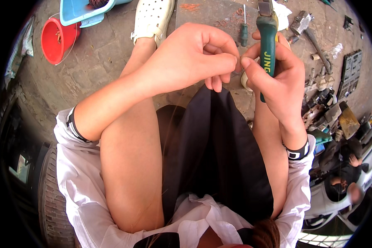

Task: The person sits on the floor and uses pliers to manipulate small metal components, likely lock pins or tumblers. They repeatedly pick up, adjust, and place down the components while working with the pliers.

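Observation:
My left hand (pixel 202 53) is closed in a pinch in front of my knees, thumb pressed to the bent index finger. Whatever lies between those fingertips is too small to make out. Close beside it, my right hand (pixel 283 72) is wrapped round a pair of pliers (pixel 267 45) with dark green handles. The plier handles stand upright against the palm, and the metal head points away from me, partly cut off by the upper edge. My right thumb and index fingertips come together near the left fingertips.
Beyond my hands is a grey board (pixel 211 18) with thin copper-coloured wire pieces and a green-handled screwdriver (pixel 244 33). A hammer (pixel 314 39) and metal parts (pixel 322 103) lie right. A red bucket (pixel 56 43) and blue basin (pixel 80 14) stand left. Another person (pixel 347 165) is at far right.

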Demonstrator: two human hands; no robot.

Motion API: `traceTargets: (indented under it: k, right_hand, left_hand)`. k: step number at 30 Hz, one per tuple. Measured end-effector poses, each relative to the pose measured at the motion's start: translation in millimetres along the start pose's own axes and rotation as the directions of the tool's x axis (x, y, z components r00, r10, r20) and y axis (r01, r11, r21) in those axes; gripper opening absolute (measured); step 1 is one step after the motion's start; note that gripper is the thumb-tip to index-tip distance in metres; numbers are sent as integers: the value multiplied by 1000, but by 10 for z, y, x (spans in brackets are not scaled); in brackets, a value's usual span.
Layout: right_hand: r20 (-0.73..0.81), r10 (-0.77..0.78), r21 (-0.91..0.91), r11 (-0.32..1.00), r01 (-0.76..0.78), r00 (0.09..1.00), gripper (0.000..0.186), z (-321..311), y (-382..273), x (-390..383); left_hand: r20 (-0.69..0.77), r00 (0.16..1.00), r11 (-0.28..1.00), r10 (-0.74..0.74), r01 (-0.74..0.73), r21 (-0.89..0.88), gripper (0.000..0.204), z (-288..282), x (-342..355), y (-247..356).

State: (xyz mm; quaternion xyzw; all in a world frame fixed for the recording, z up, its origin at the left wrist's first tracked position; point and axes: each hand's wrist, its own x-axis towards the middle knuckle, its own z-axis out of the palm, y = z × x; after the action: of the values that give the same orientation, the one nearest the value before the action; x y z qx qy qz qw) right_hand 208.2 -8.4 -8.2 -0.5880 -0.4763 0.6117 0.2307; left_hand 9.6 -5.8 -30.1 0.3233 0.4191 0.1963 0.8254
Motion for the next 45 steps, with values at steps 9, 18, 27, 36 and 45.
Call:
traceTargets:
  k: [9, 18, 27, 36, 45]
  right_hand:
    - [-25, -56, -38, 998, 55, 998, 8, 21, 26, 7]
    - [-46, -128, -21, 992, 127, 991, 7, 26, 63, 12]
    - [-70, -100, 48, 993, 104, 992, 4, -4, 40, 11]
    - [-108, -108, 51, 992, 114, 988, 8, -52, 75, 18]
    - [-97, -107, 77, 990, 115, 990, 10, -84, 85, 28]
  left_hand:
    - [-21, 998, 998, 57, -57, 13, 14, 2, -12, -10]
    - [-41, 996, 996, 78, -76, 52, 20, 14, -2, -25]
    - [32, 998, 998, 57, -57, 18, 23, -51, 6, 24]
    - [16, 998, 998, 68, -68, 11, 17, -45, 19, -45]
    - [47, 994, 995, 98, -99, 9, 17, -49, 33, -55]
